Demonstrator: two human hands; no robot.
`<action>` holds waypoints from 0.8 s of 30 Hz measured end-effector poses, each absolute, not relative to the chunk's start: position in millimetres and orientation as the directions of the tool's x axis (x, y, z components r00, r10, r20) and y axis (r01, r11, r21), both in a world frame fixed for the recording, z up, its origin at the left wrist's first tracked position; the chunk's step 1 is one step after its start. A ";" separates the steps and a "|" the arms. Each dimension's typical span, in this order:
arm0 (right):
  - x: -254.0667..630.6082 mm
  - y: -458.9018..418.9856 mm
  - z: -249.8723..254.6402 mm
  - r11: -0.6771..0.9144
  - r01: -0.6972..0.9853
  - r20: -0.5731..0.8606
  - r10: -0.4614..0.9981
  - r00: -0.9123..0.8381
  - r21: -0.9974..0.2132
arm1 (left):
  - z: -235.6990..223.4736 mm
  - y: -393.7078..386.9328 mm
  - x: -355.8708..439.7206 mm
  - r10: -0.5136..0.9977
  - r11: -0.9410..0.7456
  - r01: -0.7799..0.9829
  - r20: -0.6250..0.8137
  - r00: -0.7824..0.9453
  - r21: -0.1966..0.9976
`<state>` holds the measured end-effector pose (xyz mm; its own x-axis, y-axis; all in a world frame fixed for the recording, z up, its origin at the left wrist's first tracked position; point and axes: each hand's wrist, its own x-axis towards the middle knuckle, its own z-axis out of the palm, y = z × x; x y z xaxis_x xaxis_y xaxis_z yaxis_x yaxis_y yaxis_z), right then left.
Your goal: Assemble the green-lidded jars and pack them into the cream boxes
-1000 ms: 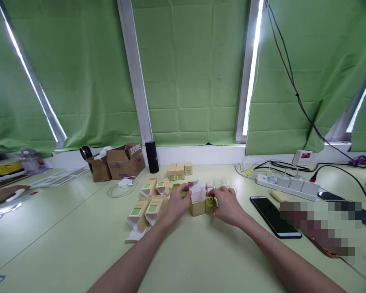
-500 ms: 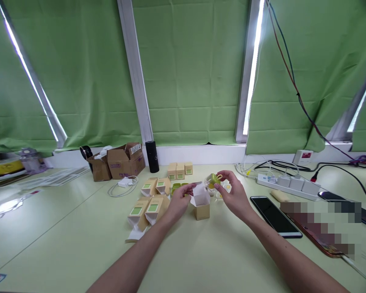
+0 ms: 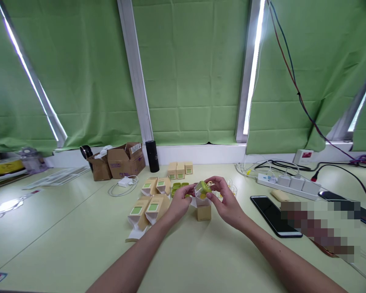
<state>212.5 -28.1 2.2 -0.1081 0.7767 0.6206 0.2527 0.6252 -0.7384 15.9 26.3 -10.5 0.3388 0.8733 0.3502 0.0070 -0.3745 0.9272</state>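
A small clear jar with a green lid and a pale cord loop (image 3: 203, 188) is pinched in the fingers of my right hand (image 3: 227, 202), tilted above an open kraft-paper box (image 3: 204, 213). My left hand (image 3: 180, 200) has its fingers closed at the box's raised white flaps, close to the jar; the jar partly hides the flaps and the box's mouth. Several green lids (image 3: 177, 186) lie just behind my left hand. Beyond my right hand stand clear jars (image 3: 232, 189), partly covered by it.
Kraft boxes with green labels (image 3: 157, 206) stand left of my hands, and smaller ones (image 3: 179, 171) behind. A phone (image 3: 275, 215) and a power strip (image 3: 288, 185) lie right. Cardboard cartons (image 3: 126, 162), a black cylinder (image 3: 152, 156) and a white charger (image 3: 125, 182) are back left.
My right hand has lifted the jar from beside the box and carried it left over the box's mouth. The box has shifted slightly right and nearer. A person's hand at far left has gone.
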 end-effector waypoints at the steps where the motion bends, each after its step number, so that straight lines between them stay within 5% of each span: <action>1: 212.9 -27.2 1.3 0.624 0.261 0.620 0.777 -0.109 -0.737 | -11.1 26.9 15.7 0.874 -0.372 0.009 0.347 0.339 0.928; 13: 223.2 -13.2 -6.2 0.545 0.389 0.567 0.821 -0.066 -0.743 | -15.0 31.2 15.5 0.876 -0.368 0.019 0.340 0.342 0.930; 24: 224.4 -17.1 -4.8 0.535 0.643 0.571 0.801 -0.179 -0.549 | -18.2 33.2 13.8 0.893 -0.343 0.031 0.316 0.321 0.939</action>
